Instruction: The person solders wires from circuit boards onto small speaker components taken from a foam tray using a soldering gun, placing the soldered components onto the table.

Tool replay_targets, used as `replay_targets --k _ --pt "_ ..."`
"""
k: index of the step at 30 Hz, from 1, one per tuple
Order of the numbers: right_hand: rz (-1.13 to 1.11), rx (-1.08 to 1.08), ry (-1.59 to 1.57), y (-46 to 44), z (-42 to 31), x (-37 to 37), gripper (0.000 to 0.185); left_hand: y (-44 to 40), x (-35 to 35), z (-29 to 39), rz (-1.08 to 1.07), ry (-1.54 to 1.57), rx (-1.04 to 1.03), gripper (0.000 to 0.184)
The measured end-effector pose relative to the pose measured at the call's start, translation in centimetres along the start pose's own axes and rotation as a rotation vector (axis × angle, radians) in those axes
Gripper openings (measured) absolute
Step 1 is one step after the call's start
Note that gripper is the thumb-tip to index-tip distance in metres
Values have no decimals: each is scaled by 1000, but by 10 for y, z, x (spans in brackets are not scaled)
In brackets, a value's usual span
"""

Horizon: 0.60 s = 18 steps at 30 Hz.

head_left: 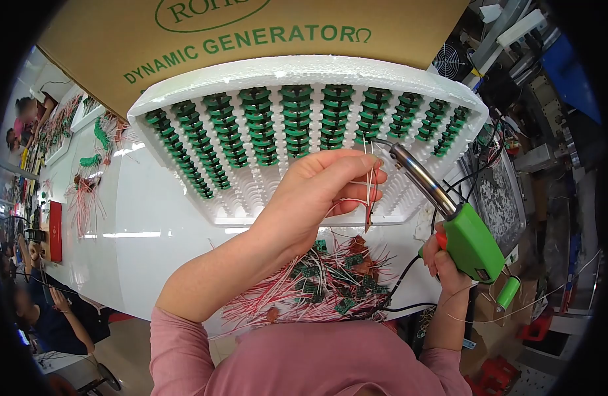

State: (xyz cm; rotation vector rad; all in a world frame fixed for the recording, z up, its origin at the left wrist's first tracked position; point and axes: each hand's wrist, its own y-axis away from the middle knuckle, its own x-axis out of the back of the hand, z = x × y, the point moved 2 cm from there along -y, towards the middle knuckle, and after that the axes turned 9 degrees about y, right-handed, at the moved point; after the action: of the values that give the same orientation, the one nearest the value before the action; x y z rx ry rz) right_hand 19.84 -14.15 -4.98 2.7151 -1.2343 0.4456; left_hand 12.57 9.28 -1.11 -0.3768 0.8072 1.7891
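My left hand (333, 175) is closed in a pinch on thin red and white wires (368, 191), in front of the foam tray. A small reddish-brown piece hangs at their lower end; its kind is hard to make out. My right hand (449, 267) is wrapped round the handle of a green soldering gun (474, 241). The gun's metal barrel points up and left, and its thin bent tip is close to the upper wire ends; whether they touch I cannot tell. Below my left hand lies a heap of small green circuit boards (310, 272) with red and white wires.
A white foam tray (304, 69) holds rows of green round parts, with a cardboard box (290, 33) behind it. More wired parts (86, 188) and a red box (55, 231) are at left, where a person (60, 317) sits. A metal tray (498, 204) and cables are at right.
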Motion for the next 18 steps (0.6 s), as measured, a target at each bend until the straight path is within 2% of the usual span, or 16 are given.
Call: replay_targets --k 1,3,5,7,9,12,18 --pt "1 1 30 0 1 1 33 0 0 0 1 -1 1 23" --pt "45 -19 75 1 3 4 22 0 0 0 2 -3 1 23" --pt "116 76 238 3 23 9 26 0 0 0 0 -3 -1 23" --pt "104 75 176 2 20 7 30 0 0 0 5 -3 -3 22" --pt "7 -22 -111 1 4 3 35 0 0 0 10 -6 -3 22" --pt "-5 -67 -159 0 7 3 43 0 0 0 13 -14 -1 23" --pt "0 -11 -246 -2 9 0 46 0 0 0 7 -22 -5 23"
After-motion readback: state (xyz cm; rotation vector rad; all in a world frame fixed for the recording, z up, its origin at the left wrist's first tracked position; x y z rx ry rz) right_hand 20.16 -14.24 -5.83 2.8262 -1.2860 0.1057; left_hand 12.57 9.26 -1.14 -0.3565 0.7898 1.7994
